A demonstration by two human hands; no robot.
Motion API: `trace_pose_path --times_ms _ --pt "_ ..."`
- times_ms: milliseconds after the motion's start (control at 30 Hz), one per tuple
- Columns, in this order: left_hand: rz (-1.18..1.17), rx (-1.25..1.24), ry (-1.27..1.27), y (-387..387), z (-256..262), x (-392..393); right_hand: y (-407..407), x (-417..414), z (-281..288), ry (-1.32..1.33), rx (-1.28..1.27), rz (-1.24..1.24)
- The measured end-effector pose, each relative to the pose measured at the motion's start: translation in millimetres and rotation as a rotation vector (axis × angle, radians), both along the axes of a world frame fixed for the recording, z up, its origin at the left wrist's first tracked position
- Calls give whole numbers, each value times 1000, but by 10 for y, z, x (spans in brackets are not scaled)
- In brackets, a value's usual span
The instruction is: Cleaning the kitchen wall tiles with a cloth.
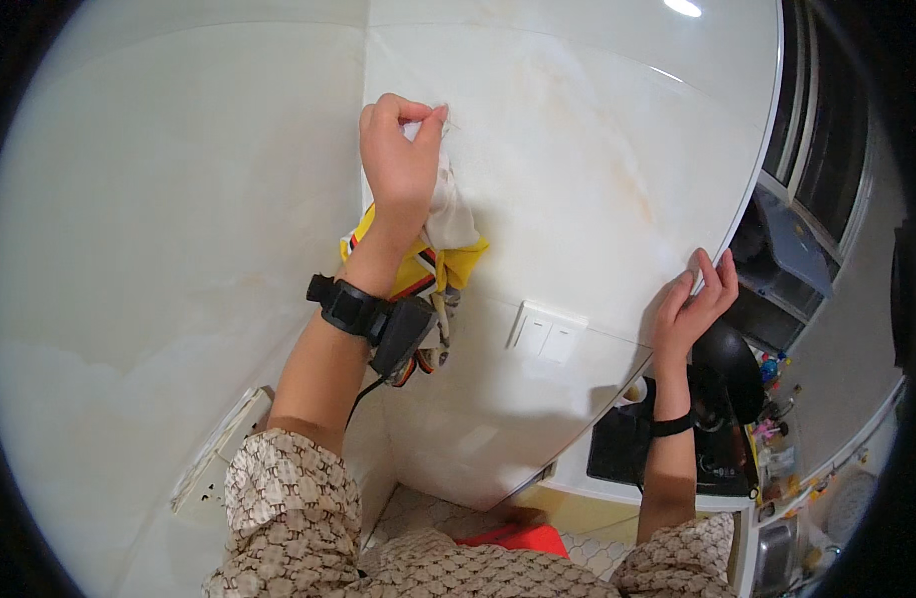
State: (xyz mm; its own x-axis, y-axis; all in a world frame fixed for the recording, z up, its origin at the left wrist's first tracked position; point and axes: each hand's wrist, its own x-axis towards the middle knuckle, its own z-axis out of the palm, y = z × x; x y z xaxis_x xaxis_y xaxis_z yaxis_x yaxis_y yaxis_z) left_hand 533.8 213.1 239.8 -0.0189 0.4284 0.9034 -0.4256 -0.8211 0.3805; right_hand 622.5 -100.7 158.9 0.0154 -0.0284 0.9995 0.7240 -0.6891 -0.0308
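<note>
My left hand (402, 153) is raised near the wall corner, thumb and fingertips pinched together on something small and thin at the tiled wall (563, 164). Whitish cloth (452, 213) hangs just below those fingertips, partly behind the hand. Under it hangs yellow fabric (462, 261) with black and red stripes, partly hidden by my forearm, which wears a black strap with a dark device. What holds the cloth up is hidden. My right hand (693, 306) rests with spread fingers against the wall's outer edge, holding nothing.
A white double light switch (548, 334) sits on the wall between my arms. At the right are a black pan (727, 374), a black cooktop (615, 448) on a counter, small bottles, a sink (776, 557) and a window. A white socket panel (217, 452) is at lower left.
</note>
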Motion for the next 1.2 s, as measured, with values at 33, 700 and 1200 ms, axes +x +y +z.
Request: trace_pose_path --times_ms 33,700,1200 --pt "-16 -80 54 10 24 -5 -5 -5 3 5 4 0" --pt "53 28 140 103 109 23 -40 -5 1 4 23 -7" --pt "-136 311 168 -846 320 202 -42 3 -17 9 44 -15"
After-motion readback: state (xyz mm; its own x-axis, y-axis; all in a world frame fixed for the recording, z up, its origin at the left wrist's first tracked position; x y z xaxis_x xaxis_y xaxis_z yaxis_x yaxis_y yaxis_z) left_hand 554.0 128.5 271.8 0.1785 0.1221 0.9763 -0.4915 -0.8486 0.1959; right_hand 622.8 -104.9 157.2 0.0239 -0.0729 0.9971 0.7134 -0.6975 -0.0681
